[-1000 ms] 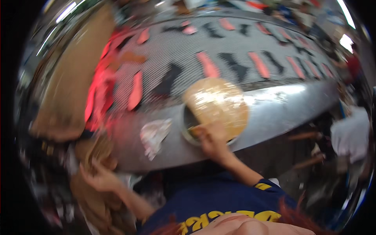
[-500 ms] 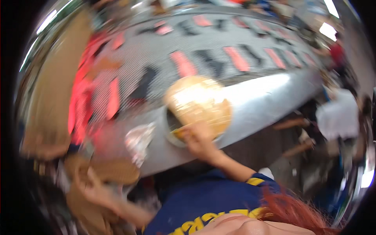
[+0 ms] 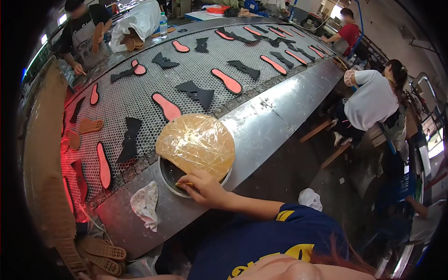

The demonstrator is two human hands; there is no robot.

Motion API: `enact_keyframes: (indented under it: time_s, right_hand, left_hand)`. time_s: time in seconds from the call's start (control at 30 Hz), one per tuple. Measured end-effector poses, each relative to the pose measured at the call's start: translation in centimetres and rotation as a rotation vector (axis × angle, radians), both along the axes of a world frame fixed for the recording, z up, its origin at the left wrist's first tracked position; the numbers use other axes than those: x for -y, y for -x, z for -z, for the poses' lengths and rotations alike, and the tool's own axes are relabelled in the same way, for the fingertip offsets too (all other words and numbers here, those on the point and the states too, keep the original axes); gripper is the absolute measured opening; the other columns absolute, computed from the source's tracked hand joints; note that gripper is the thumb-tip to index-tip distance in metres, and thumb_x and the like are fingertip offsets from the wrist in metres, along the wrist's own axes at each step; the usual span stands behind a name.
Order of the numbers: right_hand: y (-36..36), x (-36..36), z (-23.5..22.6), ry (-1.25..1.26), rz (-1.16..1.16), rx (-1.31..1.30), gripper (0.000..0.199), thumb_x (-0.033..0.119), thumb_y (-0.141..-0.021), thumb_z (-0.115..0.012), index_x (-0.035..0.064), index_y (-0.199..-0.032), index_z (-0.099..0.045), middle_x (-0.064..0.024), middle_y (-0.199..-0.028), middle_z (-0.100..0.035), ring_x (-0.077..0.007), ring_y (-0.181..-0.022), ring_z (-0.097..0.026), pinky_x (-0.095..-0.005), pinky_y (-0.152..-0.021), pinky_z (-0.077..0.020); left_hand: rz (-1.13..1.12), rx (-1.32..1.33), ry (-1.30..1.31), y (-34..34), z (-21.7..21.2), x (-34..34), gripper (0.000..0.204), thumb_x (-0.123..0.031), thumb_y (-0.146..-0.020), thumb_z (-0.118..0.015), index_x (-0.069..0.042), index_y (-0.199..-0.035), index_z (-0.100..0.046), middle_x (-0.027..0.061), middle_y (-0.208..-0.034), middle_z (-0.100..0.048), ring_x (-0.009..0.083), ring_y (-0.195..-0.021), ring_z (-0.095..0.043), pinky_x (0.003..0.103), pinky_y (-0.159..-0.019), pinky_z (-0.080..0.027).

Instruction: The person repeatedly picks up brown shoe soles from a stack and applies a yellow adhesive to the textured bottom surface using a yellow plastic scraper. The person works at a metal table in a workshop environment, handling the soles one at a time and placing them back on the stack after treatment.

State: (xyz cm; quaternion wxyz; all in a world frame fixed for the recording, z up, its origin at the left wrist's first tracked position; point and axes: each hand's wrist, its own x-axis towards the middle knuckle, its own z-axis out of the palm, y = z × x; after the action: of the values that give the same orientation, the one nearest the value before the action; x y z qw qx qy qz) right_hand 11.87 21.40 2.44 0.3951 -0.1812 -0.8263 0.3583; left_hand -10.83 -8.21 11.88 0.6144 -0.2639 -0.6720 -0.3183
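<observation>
The fingers of your right hand [image 3: 205,190] grasp a small yellow piece [image 3: 184,184] at the partly covered bowl [image 3: 164,181], near the front edge of the worktop [image 3: 261,135], while your left hand's [image 3: 100,277] grip I cannot tell.

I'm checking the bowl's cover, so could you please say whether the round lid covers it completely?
No, the round lid leaves part of the bowl uncovered by the right hand.
</observation>
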Motion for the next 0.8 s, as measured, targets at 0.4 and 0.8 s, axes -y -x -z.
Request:
enact_keyframes:
  time_s: [0.4, 0.8]
  right_hand:
    - [-0.2, -0.1, -0.8, -0.084, 0.096, -0.025, 0.012, -0.001, -0.081, -0.060, 0.0021, -0.093, -0.061, -0.0144, -0.087, -0.061, -0.0308, -0.077, -0.062, -0.0378, -0.065, -0.0487]
    - [2.4, 0.7, 1.5, -0.183, 0.010, -0.124, 0.011, 0.004, -0.080, -0.060, 0.0037, -0.091, -0.058, -0.0127, -0.089, -0.057, -0.0327, -0.082, -0.059, -0.0384, -0.071, -0.0476]
  left_hand:
    - [1.194, 1.257, -0.800, -5.9, 9.0, -5.6, 0.059, 0.004, -0.078, -0.057, 0.000, -0.133, -0.037, 0.0163, -0.118, -0.054, 0.0261, -0.102, -0.060, 0.042, -0.082, -0.055]
    - [1.774, 1.565, -0.444, -5.7, 9.7, -10.7, 0.062, -0.019, -0.086, -0.047, 0.004, -0.140, -0.025, 0.0217, -0.112, -0.058, 0.0285, -0.088, -0.064, 0.041, -0.077, -0.054]
